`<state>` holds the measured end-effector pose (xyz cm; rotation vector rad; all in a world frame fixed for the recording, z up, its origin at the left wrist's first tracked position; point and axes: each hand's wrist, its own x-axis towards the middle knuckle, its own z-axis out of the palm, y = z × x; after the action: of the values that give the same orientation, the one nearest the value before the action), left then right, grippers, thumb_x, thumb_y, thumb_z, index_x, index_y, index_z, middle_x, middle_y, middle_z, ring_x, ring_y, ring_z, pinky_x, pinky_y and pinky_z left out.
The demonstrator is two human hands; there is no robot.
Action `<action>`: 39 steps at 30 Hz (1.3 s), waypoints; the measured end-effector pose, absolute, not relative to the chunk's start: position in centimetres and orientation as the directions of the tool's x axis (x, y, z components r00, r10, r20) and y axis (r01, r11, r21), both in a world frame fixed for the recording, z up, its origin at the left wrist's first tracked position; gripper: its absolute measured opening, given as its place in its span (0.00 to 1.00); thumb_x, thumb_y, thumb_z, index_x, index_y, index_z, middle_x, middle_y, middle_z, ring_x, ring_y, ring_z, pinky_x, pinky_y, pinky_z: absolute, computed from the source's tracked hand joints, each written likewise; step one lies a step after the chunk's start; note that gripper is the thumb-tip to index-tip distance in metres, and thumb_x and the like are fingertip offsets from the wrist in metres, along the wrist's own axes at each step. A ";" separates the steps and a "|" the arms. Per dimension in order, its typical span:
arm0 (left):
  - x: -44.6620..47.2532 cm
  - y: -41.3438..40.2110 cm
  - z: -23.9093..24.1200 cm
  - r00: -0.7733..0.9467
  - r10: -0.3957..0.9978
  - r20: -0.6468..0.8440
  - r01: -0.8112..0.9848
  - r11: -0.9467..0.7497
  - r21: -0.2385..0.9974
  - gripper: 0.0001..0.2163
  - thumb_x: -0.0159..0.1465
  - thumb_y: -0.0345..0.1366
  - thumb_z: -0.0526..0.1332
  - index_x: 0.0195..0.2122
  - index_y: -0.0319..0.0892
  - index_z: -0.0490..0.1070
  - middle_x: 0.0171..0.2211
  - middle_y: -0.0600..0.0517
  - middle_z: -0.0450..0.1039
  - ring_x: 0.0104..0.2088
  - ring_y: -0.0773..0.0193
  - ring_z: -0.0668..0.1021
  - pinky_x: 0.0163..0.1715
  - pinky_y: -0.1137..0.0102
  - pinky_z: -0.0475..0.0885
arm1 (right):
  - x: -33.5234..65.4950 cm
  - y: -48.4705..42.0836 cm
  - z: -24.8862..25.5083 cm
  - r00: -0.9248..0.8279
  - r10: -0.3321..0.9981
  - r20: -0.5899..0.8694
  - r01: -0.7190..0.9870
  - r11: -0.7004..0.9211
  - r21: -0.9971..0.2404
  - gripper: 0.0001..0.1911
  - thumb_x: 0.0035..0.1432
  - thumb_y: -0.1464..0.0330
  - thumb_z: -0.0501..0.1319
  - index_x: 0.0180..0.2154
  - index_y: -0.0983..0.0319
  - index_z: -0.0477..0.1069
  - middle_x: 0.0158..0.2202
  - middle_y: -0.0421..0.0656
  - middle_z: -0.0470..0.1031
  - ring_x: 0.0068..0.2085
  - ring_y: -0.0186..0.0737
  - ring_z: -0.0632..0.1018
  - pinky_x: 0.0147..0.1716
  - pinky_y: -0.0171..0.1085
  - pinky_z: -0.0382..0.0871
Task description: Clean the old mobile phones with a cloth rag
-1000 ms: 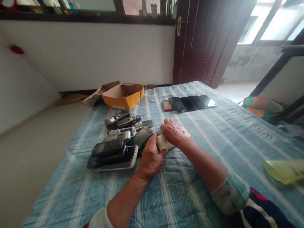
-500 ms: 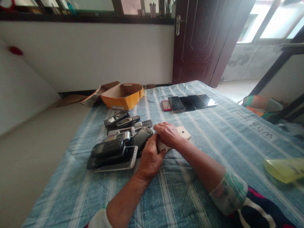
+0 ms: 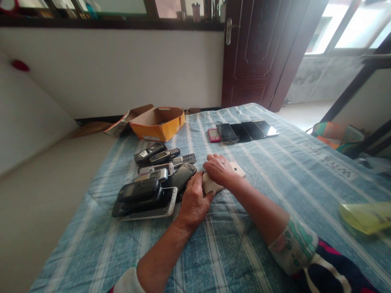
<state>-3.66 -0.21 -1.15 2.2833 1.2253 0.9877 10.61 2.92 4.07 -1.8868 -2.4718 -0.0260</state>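
A pale gold smartphone (image 3: 238,168) lies back up on the bedspread, with its camera end at the right showing. My left hand (image 3: 194,200) grips its near left end, thumb along the lower edge. Over the phone's middle, my right hand (image 3: 218,169) rests with its fingers curled and pressed together; whatever lies under them is hidden. Part of the phone's finely ribbed back shows between the two hands. Close beside my left hand is a dark phone (image 3: 183,176), at the edge of a heap of old phones (image 3: 139,192).
An open orange cardboard box (image 3: 163,128) stands at the far left of the striped blue bedspread (image 3: 244,244). Several dark smartphones (image 3: 240,132) lie in a row at the back, beside a small pink-edged item (image 3: 214,135). A yellow plastic bag (image 3: 365,219) lies at the right.
My right hand has slid slightly right along the phone, uncovering more of its ribbed back. My left hand stays about where it was.
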 end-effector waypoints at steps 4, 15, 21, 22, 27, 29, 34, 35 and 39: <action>-3.8 -0.1 -1.3 0.392 0.818 0.420 0.587 -0.574 0.571 0.26 0.55 0.31 0.64 0.55 0.39 0.62 0.51 0.41 0.71 0.53 0.47 0.73 0.55 0.52 0.69 | 11.0 2.9 4.3 -0.228 0.974 0.015 0.974 0.228 0.006 0.15 0.64 0.73 0.50 0.40 0.64 0.76 0.43 0.52 0.73 0.45 0.47 0.72 0.40 0.40 0.64; -4.0 0.1 -1.7 0.411 0.819 0.401 0.619 -0.574 0.536 0.27 0.55 0.31 0.65 0.57 0.37 0.61 0.55 0.37 0.69 0.57 0.45 0.70 0.57 0.50 0.67 | 12.8 3.2 4.2 -0.111 0.994 -0.007 0.994 0.111 0.019 0.18 0.64 0.75 0.48 0.41 0.64 0.77 0.44 0.53 0.73 0.46 0.48 0.73 0.41 0.41 0.65; -3.9 0.2 -1.9 0.408 0.816 0.410 0.626 -0.577 0.524 0.27 0.55 0.31 0.64 0.56 0.37 0.62 0.55 0.37 0.69 0.57 0.45 0.71 0.58 0.49 0.66 | 14.1 3.5 4.1 -0.022 1.000 -0.017 1.000 0.022 0.016 0.18 0.63 0.76 0.48 0.42 0.63 0.77 0.45 0.54 0.74 0.47 0.49 0.74 0.42 0.42 0.66; -4.0 0.2 -2.0 0.409 0.814 0.413 0.626 -0.579 0.522 0.27 0.55 0.31 0.64 0.56 0.37 0.62 0.55 0.37 0.69 0.58 0.45 0.70 0.58 0.49 0.66 | 14.2 3.5 4.1 -0.010 1.000 -0.021 1.000 0.010 0.014 0.19 0.62 0.76 0.48 0.42 0.63 0.77 0.44 0.54 0.74 0.47 0.49 0.74 0.41 0.42 0.67; -4.0 0.2 -1.9 0.421 0.813 0.402 0.631 -0.581 0.514 0.27 0.55 0.31 0.64 0.56 0.36 0.62 0.56 0.36 0.68 0.58 0.45 0.70 0.58 0.49 0.65 | 14.5 3.4 4.3 0.019 0.999 -0.036 1.000 -0.019 -0.001 0.19 0.61 0.76 0.49 0.42 0.63 0.77 0.45 0.54 0.73 0.48 0.49 0.74 0.42 0.41 0.67; -4.0 0.2 -1.7 0.424 0.816 0.392 0.635 -0.577 0.513 0.27 0.55 0.30 0.64 0.56 0.35 0.62 0.56 0.35 0.68 0.58 0.45 0.70 0.58 0.49 0.65 | 14.6 3.3 4.3 0.027 0.999 -0.039 1.000 -0.027 -0.008 0.19 0.62 0.75 0.49 0.42 0.61 0.77 0.46 0.52 0.73 0.48 0.48 0.74 0.42 0.41 0.66; -3.9 0.0 -1.2 0.435 0.816 0.381 0.630 -0.578 0.519 0.26 0.54 0.30 0.64 0.55 0.35 0.63 0.55 0.36 0.68 0.57 0.45 0.70 0.59 0.50 0.65 | 14.9 3.4 4.0 0.026 0.999 -0.042 1.000 -0.026 -0.011 0.18 0.63 0.73 0.48 0.43 0.60 0.76 0.45 0.50 0.73 0.48 0.48 0.73 0.42 0.40 0.66; -3.8 0.0 -1.2 0.435 0.817 0.378 0.630 -0.577 0.520 0.26 0.54 0.29 0.64 0.55 0.35 0.63 0.55 0.36 0.68 0.57 0.46 0.70 0.58 0.51 0.66 | 14.9 3.5 4.0 0.018 0.999 -0.041 1.000 -0.018 -0.010 0.18 0.63 0.73 0.48 0.42 0.60 0.76 0.45 0.50 0.73 0.48 0.48 0.73 0.41 0.40 0.66; -3.8 0.1 -1.0 0.431 0.824 0.368 0.635 -0.566 0.525 0.26 0.54 0.29 0.64 0.55 0.35 0.63 0.55 0.36 0.68 0.57 0.45 0.70 0.58 0.49 0.66 | 14.5 3.4 3.8 -0.041 0.999 -0.029 0.999 0.041 -0.007 0.17 0.62 0.74 0.49 0.42 0.61 0.76 0.44 0.51 0.73 0.48 0.48 0.73 0.41 0.39 0.65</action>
<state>-3.78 0.06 -0.99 2.3810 1.2571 0.8690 14.49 3.38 3.80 -2.1870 -2.2780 0.0393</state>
